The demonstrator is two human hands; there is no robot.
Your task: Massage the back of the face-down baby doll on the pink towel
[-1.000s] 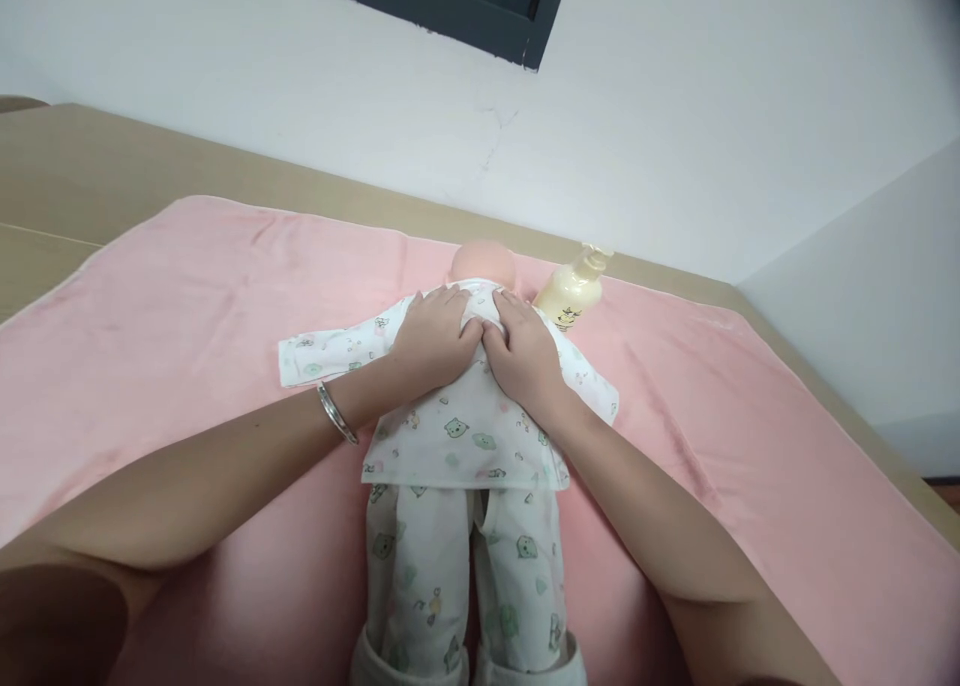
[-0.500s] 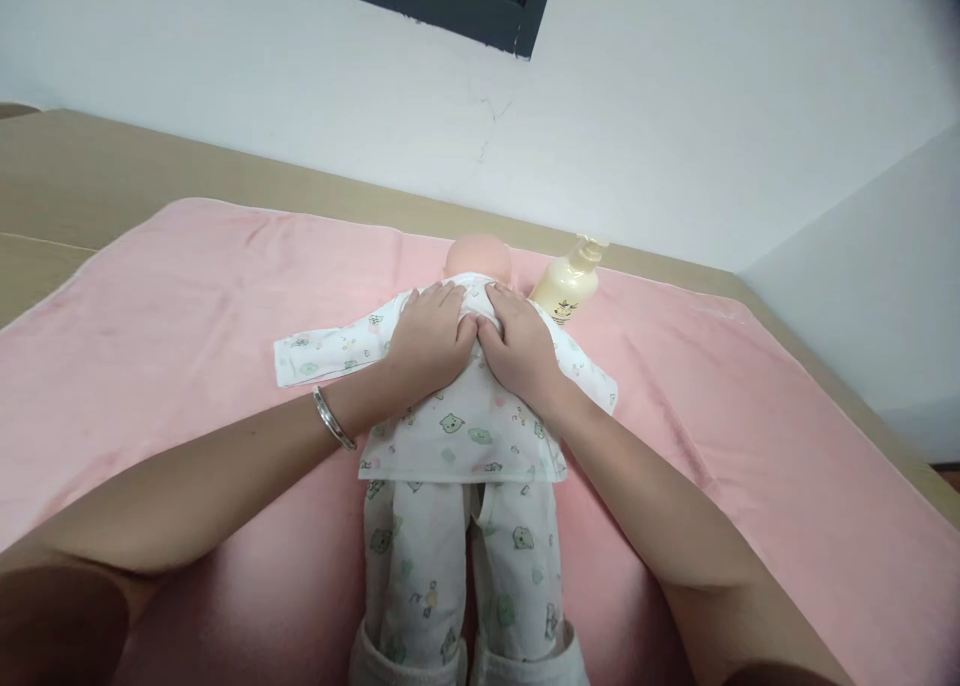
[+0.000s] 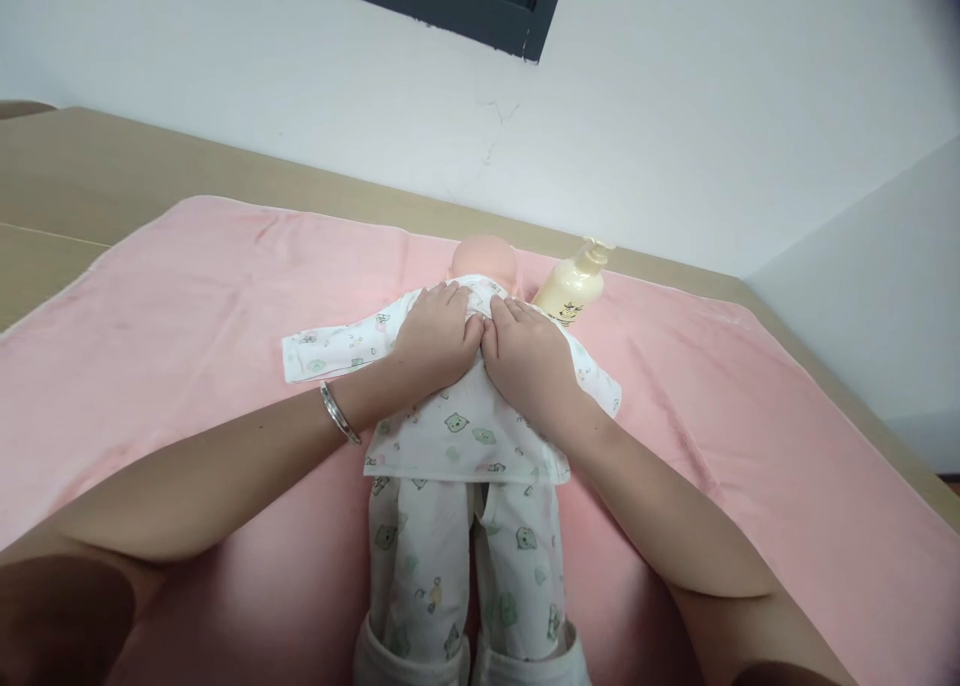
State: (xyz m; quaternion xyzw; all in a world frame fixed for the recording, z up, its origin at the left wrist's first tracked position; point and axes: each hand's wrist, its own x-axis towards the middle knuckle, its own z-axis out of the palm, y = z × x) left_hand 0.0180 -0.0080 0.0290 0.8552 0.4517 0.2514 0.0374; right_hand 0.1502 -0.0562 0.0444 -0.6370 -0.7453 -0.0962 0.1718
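A baby doll [image 3: 484, 256] in a white printed top [image 3: 472, 441] and matching trousers [image 3: 431, 566] lies stretched out, its head at the far end. My left hand [image 3: 439, 334] rests flat on the upper part of the top, fingers extended toward the head. Beside it my right hand [image 3: 529, 356] lies flat on the same area, fingers also stretched out. The two thumbs nearly meet over the middle of the doll's body. A silver bangle [image 3: 339, 413] circles my left wrist. The doll's face is out of sight.
A pale yellow pump bottle [image 3: 571, 286] leans or lies just right of the doll's head. Under everything spreads a pink blanket [image 3: 187, 306] on a wooden surface [image 3: 150, 166]. Behind it rises a white wall [image 3: 660, 116] with a dark frame [image 3: 487, 16].
My right hand has slid slightly toward me and turned a little, its fingers now closer together. The left hand keeps its place on the doll. The whole view has shifted slightly.
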